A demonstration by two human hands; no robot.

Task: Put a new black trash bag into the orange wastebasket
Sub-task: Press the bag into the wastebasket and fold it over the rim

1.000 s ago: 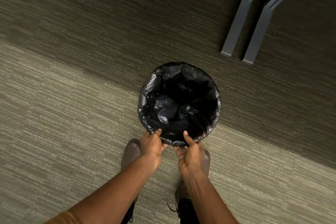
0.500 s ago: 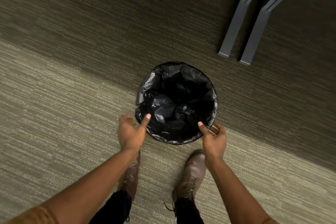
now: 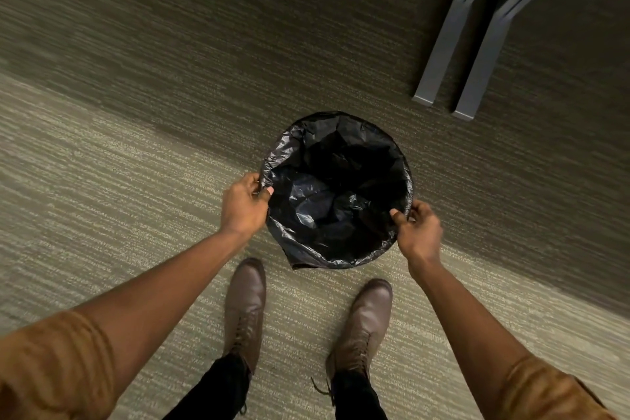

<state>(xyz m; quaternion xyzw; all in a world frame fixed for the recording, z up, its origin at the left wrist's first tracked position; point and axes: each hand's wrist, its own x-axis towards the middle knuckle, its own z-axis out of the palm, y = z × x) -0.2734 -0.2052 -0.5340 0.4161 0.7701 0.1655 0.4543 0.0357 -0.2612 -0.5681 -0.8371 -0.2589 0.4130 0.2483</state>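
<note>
Trash bag [image 3: 327,215] rim pinched by both hands.

Striped carpet [image 3: 119,181] — bagged wastebasket [image 3: 335,194], boots [image 3: 245,307], grey legs [image 3: 456,54]

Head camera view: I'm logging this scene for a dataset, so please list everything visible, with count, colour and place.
trash bag: one, glossy black, lining the wastebasket and folded over its rim, centre of view
wastebasket: one, fully hidden under the bag; its colour cannot be seen
carpet: one, striped beige and dark brown, covering the whole floor
furniture legs: two, grey metal, upper right, standing on the carpet
boots: two, brown leather, laced, near the wastebasket
trousers: black, bottom centre
sleeves: two, mustard brown, bottom corners
left hand: pinching the bag's left edge
right hand: pinching the bag's right edge
</note>
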